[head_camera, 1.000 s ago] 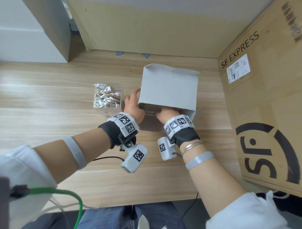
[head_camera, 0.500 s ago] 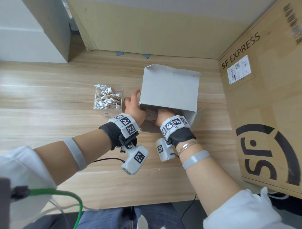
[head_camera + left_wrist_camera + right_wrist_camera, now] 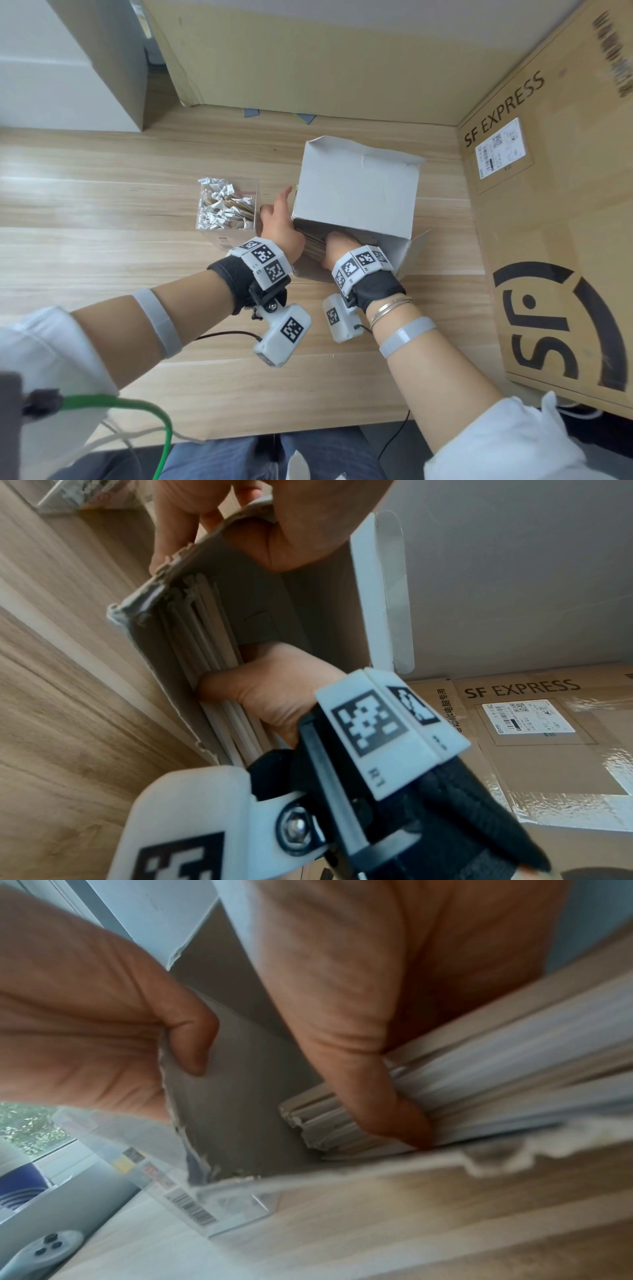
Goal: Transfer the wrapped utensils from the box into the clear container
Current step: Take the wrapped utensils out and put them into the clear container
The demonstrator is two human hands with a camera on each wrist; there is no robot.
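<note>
A white cardboard box lies on its side on the wooden table, its open end toward me. My left hand grips the box's torn left wall, thumb inside and fingers outside. My right hand reaches into the opening, so its fingers are hidden in the head view. In the right wrist view its thumb presses on a bundle of white paper-wrapped utensils, also seen as wrapped utensils in the left wrist view. The clear container, just left of the box, holds several wrapped utensils.
A large SF EXPRESS carton stands close on the right. Another big cardboard box closes the back, and a white block sits at the back left. Bare table spreads to the left and in front.
My right wrist has shifted slightly left at the box opening, and the box has turned a little. The left hand keeps its hold on the wall.
</note>
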